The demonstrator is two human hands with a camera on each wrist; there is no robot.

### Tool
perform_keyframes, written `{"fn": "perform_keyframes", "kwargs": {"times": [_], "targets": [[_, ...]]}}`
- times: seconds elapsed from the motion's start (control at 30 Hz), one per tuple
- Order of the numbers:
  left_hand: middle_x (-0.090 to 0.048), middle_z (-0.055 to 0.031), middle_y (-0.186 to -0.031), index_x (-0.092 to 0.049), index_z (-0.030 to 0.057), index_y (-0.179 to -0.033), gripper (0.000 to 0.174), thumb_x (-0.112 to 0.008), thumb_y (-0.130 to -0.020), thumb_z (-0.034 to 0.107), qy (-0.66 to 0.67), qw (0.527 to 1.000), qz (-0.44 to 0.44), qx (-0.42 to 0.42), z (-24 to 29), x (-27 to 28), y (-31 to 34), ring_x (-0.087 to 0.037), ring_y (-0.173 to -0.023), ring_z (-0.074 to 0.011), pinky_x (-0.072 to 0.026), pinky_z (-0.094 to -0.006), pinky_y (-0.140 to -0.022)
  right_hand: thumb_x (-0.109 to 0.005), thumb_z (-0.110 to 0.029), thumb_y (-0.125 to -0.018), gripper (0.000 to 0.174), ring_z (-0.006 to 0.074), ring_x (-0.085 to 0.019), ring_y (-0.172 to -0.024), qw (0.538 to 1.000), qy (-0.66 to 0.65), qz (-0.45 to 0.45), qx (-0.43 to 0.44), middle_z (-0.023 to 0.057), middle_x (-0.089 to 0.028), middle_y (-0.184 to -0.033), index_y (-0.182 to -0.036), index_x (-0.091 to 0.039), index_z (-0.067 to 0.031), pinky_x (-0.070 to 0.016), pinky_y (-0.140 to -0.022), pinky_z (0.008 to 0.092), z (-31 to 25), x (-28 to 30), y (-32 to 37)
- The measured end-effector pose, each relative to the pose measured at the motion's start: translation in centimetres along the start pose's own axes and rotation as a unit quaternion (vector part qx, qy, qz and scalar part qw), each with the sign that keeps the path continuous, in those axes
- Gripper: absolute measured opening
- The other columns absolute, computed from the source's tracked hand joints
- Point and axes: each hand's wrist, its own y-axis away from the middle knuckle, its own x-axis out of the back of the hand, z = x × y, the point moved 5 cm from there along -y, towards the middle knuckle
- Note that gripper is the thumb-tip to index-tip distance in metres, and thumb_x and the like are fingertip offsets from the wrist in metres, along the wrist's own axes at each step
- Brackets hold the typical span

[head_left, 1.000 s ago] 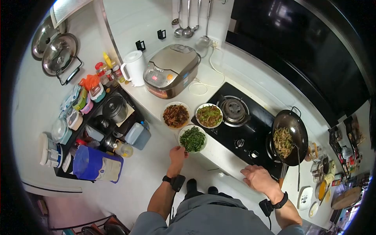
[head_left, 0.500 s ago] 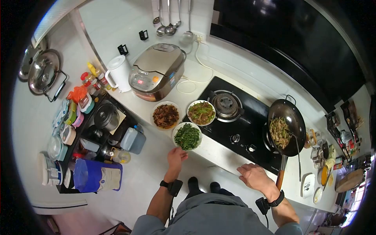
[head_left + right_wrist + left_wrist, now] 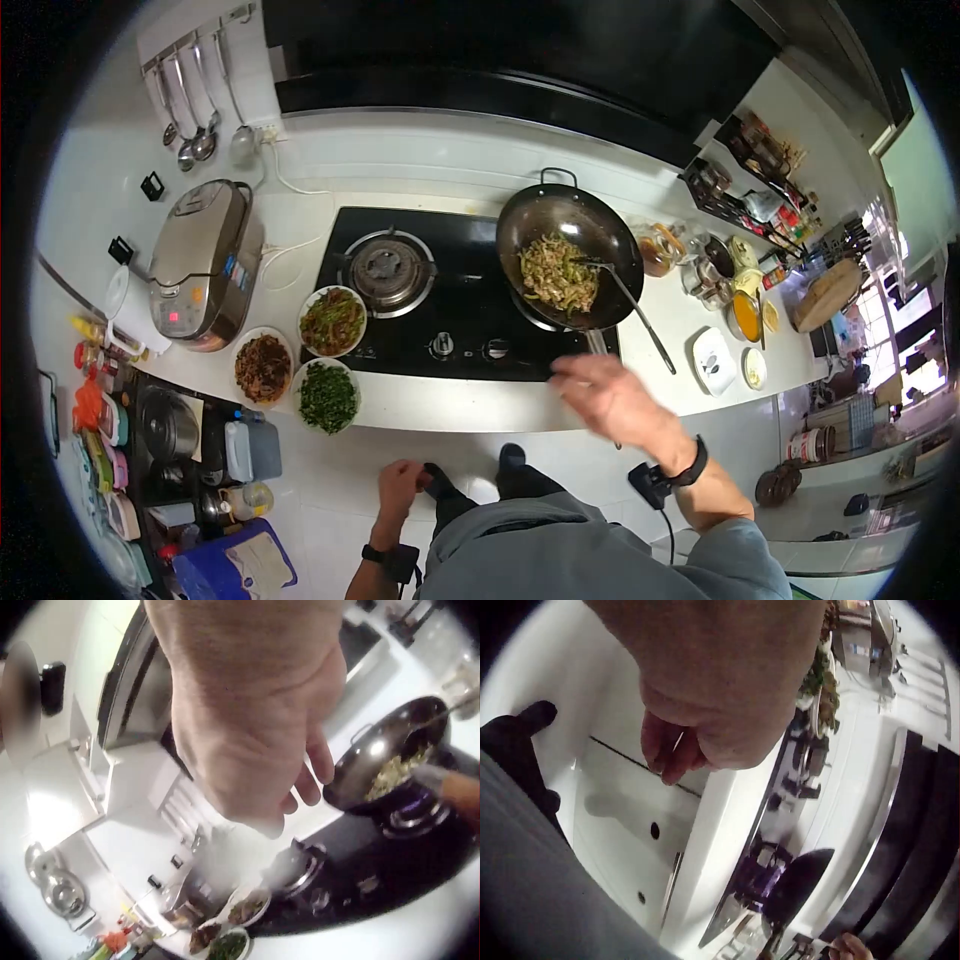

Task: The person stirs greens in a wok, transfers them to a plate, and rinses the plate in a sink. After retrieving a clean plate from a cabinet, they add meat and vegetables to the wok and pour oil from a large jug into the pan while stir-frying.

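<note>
Head view, right fingers (image 3: 577, 371) blurred, wok (image 3: 614, 238) just beyond

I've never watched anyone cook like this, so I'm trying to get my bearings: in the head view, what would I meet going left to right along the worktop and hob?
Rice cooker, dark brown food, chopped greens, uncovered burner, wok, oblong white dish.

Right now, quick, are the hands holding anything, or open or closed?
Left hand: open, loosely curled, holding nothing.
Right hand: open, holding nothing.
</note>
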Motion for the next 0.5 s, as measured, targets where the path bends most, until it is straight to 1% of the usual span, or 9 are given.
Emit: {"fn": "perform_keyframes", "kwargs": {"times": [0.07,0.1,0.17,0.2,0.27,0.3,0.33,0.4,0.5], "targets": [[-0.081,-0.0133,-0.095,-0.073,-0.0045,-0.119,0.035,-0.068,-0.104,0.026,-0.034,0.996,-0.084,-0.004,1.9,-5.1,0.5,-0.075,-0.077,-0.0183,-0.0596,-0.0311,-0.067,-0.067,-0.002,-0.087,0.031,0.0373,-0.072,-0.109,0.996,0.022,0.026,-0.079,0.0179,-0.072,-0.125,-0.117,-0.073,-0.0019,-0.0603,-0.095,0.0451,4.8,2.5,2.3],[-0.081,-0.0133,-0.095,-0.073,-0.0045,-0.119,0.035,-0.068,-0.104,0.026,-0.036,0.996,-0.082,-0.006,3.4,-7.1,0.8,-0.075,-0.077,-0.0183,-0.0596,-0.0311,-0.067,-0.066,-0.001,-0.087,0.032,0.0377,-0.072,-0.107,0.992,0.023,0.043,-0.114,0.0174,-0.072,-0.124,-0.119,-0.073,-0.0025,-0.0605,-0.093,0.0452,7.7,3.3,3.7],[-0.08,-0.0113,-0.11,-0.068,-0.0017,-0.133,0.039,-0.068,-0.106,0.026,-0.012,0.982,-0.186,0.017,6.4,-12.4,2.1,-0.076,-0.093,-0.0187,-0.0612,-0.0319,-0.079,-0.064,0.001,-0.088,0.038,0.0386,-0.072,-0.103,0.984,0.04,0.064,-0.162,0.0167,-0.072,-0.124,-0.125,-0.072,-0.0039,-0.0609,-0.089,0.0455,13.8,3.3,6.9],[-0.08,-0.0113,-0.11,-0.068,-0.0017,-0.133,0.039,-0.068,-0.106,0.026,-0.011,0.984,-0.18,0.015,7.8,-14.6,2.6,-0.076,-0.093,-0.0187,-0.0612,-0.0319,-0.079,-0.062,0.003,-0.089,0.041,0.0391,-0.072,-0.102,0.98,0.055,0.067,-0.177,0.0164,-0.072,-0.124,-0.128,-0.071,-0.0047,-0.0609,-0.088,0.0457,16.9,3.0,8.7],[-0.077,-0.0148,-0.119,-0.065,0.0013,-0.135,0.036,-0.066,-0.109,0.025,0.027,0.967,-0.253,0.014,10.2,-19.8,3.6,-0.075,-0.101,-0.0215,-0.062,-0.0359,-0.087,-0.062,0.002,-0.092,0.057,0.0414,-0.071,-0.107,0.975,0.093,0.001,-0.201,0.0207,-0.066,-0.136,-0.148,-0.06,-0.0119,-0.0606,-0.092,0.0478,22.8,1.1,12.9],[-0.074,-0.0155,-0.126,-0.061,0.0016,-0.14,0.041,-0.063,-0.112,0.031,0.025,0.96,-0.278,0.019,11.1,-22.2,3.8,-0.073,-0.111,-0.0229,-0.0609,-0.0383,-0.093,-0.065,0.001,-0.091,0.064,0.0432,-0.07,-0.112,0.975,0.083,-0.009,-0.206,0.0222,-0.061,-0.142,-0.152,-0.056,-0.0147,-0.0601,-0.096,0.0483,24.6,0.2,14.5],[-0.074,-0.0155,-0.126,-0.061,0.0016,-0.14,0.041,-0.063,-0.112,0.031,0.026,0.964,-0.265,0.021,11.9,-24.4,4.2,-0.073,-0.111,-0.0229,-0.0609,-0.0383,-0.093,-0.067,0.0,-0.089,0.071,0.045,-0.068,-0.116,0.975,0.07,-0.021,-0.21,0.0237,-0.057,-0.149,-0.156,-0.052,-0.0174,-0.0597,-0.099,0.0488,26.3,-0.9,16.1],[-0.072,-0.0171,-0.131,-0.058,0.0004,-0.143,0.046,-0.059,-0.114,0.036,0.079,0.966,-0.246,0.022,13.8,-29.0,5.1,-0.072,-0.114,-0.0252,-0.0603,-0.0406,-0.095,-0.072,-0.003,-0.087,0.079,0.0466,-0.058,-0.135,0.99,0.033,-0.032,-0.134,0.0255,-0.048,-0.157,-0.16,-0.048,-0.0207,-0.054,-0.111,0.0516,27.9,-2.1,17.9],[-0.07,-0.0205,-0.134,-0.048,0.0009,-0.153,0.054,-0.054,-0.115,0.039,0.113,0.965,-0.232,0.05,13.7,-34.7,5.5,-0.072,-0.115,-0.0281,-0.0595,-0.0443,-0.098,-0.074,-0.01,-0.091,0.072,0.0444,-0.057,-0.135,0.997,-0.021,-0.036,-0.063,0.0244,-0.05,-0.156,-0.158,-0.051,-0.0216,-0.0533,-0.11,0.0524,28.1,-3.5,18.4]]}}
